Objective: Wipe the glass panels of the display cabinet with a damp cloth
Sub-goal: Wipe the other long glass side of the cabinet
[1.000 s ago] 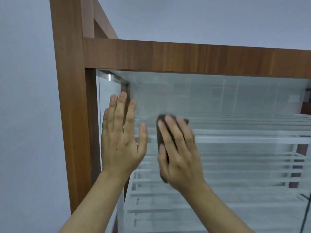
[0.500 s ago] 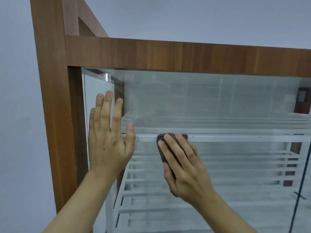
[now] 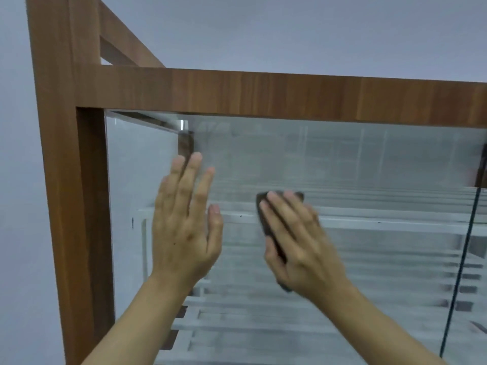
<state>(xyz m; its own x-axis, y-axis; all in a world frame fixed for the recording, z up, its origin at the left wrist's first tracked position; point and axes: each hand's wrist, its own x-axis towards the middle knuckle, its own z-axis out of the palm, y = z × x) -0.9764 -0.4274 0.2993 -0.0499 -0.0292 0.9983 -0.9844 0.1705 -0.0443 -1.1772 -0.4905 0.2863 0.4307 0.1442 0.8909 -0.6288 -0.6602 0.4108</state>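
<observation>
Pressing cloth [image 3: 266, 222] under right hand [image 3: 303, 248], on glass [image 3: 369, 167]

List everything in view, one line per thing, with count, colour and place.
frame: one, brown wood, a post on the left and a beam across the top
glass panel: one in front, clear with hazy streaks, below the beam; its dark vertical edge shows far right
shelves: several, white slats, behind the glass
cloth: one, dark, against the glass at centre, mostly covered by a hand
wall: one, pale grey-blue, above and left of the frame
left hand: one, flat on the glass, fingers straight, left of the cloth
right hand: one, pressing the cloth to the glass, blurred
</observation>
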